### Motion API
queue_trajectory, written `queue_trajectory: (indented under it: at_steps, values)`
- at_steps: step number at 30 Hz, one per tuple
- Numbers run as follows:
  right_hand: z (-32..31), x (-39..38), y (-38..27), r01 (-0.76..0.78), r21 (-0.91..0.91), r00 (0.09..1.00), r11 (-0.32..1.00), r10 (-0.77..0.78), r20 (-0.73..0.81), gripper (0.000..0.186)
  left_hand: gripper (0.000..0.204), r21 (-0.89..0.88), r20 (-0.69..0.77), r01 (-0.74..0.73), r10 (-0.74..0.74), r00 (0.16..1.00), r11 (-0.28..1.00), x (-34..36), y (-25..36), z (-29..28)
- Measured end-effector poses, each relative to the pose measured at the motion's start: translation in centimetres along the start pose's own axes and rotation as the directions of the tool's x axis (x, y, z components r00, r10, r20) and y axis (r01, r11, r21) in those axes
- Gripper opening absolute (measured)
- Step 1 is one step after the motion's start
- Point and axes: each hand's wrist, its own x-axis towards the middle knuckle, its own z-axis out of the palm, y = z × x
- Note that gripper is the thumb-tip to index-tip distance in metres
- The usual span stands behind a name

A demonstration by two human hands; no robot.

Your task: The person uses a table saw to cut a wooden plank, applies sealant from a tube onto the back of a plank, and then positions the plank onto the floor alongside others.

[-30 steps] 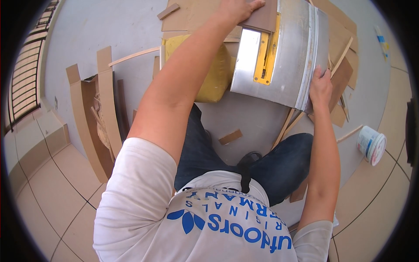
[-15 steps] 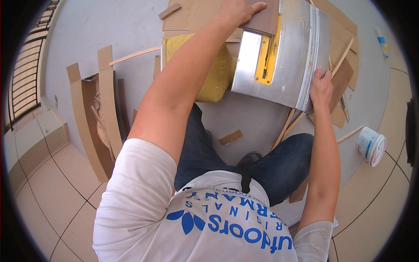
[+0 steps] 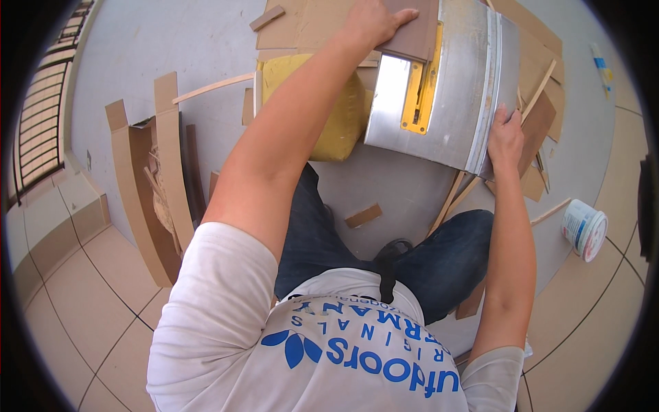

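A metal table saw (image 3: 460, 89) with a yellow insert (image 3: 412, 110) around its blade slot stands in front of me. On its far left part lies a flat brown board (image 3: 415, 31), its near edge overlapping the insert's far end. My left hand (image 3: 374, 24) holds the board by its left side, thumb stretched over the top; the upper frame edge cuts off the other fingers. My right hand (image 3: 506, 141) is closed around the right edge of the saw table, beside the long metal fence (image 3: 489, 96).
A yellow padded block (image 3: 336, 117) sits under my left forearm. An open cardboard box (image 3: 165, 240) with wood scraps is at left. Wood strips and cardboard (image 3: 542, 41) lie right of the saw. A white bucket (image 3: 583, 230) lies tilted at far right. A small offcut (image 3: 362, 215) is between my feet.
The brown board has slid slightly toward me along the saw table, my left hand and forearm moving with it. My right hand has stayed in place.
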Motion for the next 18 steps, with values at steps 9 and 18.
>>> queue_trajectory:
  at_steps: [9, 18]
  values:
    - [0.1, 0.0, 0.0, 0.006, -0.018, 1.000, 1.000, -0.006, 0.005, 0.059, 0.089, -0.010, 0.027, 0.075, -0.075, 0.997, 0.997, -1.0, 0.3, -0.5]
    - [0.1, 0.1, 0.0, 0.001, 0.002, 1.000, 1.000, -0.001, 0.023, 0.060, 0.090, -0.089, 0.034, 0.083, -0.080, 0.996, 0.993, -2.0, 0.2, -0.6]
